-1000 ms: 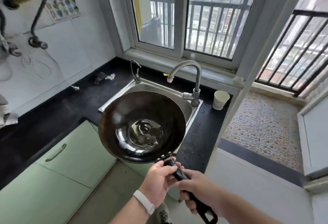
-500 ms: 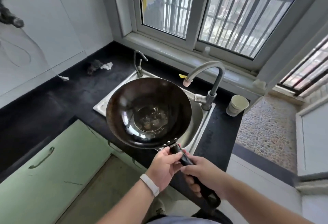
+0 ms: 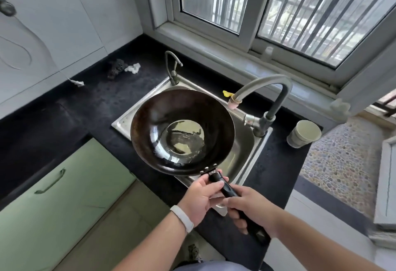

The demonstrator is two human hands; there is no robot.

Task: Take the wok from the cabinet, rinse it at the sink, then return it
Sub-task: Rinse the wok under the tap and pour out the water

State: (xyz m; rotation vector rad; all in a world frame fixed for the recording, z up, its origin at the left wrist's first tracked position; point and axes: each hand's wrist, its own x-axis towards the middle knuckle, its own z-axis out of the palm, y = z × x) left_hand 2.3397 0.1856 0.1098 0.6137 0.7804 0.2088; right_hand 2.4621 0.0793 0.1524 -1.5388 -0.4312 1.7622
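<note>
Head view: the wok (image 3: 182, 133) is held level in the air over the sink (image 3: 243, 142), which is set in the black desk (image 3: 85, 110). The wok covers most of the basin's left and middle. It is dark and round, and a shallow pool of water (image 3: 184, 138) lies in its bottom, shining with the light from the window (image 3: 300, 13). Its black handle (image 3: 230, 191) points toward the person, past the front edge of the desk.

The left hand (image 3: 200, 197), with a white band (image 3: 182, 218) on the wrist, has fingers and thumb curled round the handle just behind the rivets at the rim. The right hand (image 3: 252, 208) grips the same handle further back, fingers wrapped under it, with the handle's end sticking out past the palm.

The tap (image 3: 267, 90) stands at the right rear of the sink, and its spout arches to the left and ends just off the wok's far right rim. A smaller tap (image 3: 173, 67) stands at the sink's left rear corner. A paper cup (image 3: 304, 134) stands on the desk to the right of the tap, near the right edge. A dark lump (image 3: 116, 68) and a white scrap (image 3: 132, 68) lie together at the back of the desk, left of the sink. A green cabinet door (image 3: 64, 185) with a bar pull shows below the desk's front edge on the left.
</note>
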